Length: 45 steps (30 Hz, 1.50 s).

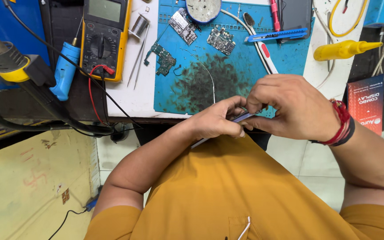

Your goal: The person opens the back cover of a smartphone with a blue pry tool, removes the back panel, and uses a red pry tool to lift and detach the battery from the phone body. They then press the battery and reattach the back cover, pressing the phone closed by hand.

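Mustard-yellow short-sleeved shirt with chest pocket; red thread and dark band on the right wrist.

Yellow multimeter, circuit boards on blue mat, perhaps a yellow glue bottle.

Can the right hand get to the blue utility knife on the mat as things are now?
Probably not at once: the right hand and the left hand both grip a thin flat device. The blue utility knife lies uncovered on the blue mat, beyond the right hand.
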Tool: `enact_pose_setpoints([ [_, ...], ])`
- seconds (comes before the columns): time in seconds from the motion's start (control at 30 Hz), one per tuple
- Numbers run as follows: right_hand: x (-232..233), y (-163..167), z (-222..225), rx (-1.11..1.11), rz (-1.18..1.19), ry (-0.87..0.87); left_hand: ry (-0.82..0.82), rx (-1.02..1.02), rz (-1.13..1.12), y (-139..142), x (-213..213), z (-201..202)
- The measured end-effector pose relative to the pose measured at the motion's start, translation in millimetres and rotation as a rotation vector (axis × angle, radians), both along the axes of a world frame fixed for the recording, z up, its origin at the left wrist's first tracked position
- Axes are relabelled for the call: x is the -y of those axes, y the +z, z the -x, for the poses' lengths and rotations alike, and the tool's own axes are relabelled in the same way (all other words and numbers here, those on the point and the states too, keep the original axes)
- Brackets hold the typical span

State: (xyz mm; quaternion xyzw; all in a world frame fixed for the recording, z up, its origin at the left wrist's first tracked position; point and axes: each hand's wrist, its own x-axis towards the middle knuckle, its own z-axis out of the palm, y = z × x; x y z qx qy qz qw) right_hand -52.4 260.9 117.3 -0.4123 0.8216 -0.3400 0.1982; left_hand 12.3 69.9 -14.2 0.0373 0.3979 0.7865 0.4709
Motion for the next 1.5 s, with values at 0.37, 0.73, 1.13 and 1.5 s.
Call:
enact_pose_setpoints([
  [0.37,13,11,6,-0.213,-0.18,0.072,0.049,0.086,-0.107,-6,5,0],
  [0.73,42,6,8,-0.299,-0.372,0.294,0.084,0.362,-0.159,-18,9,4],
  [1.13,59,-2,-5,-0.336,-0.355,0.353,0.296,0.436,-0.323,-19,7,2],
  [1.5,78,-21,-31,-0.372,-0.358,0.461,0.272,0.59,-0.236,-13,5,9],
])
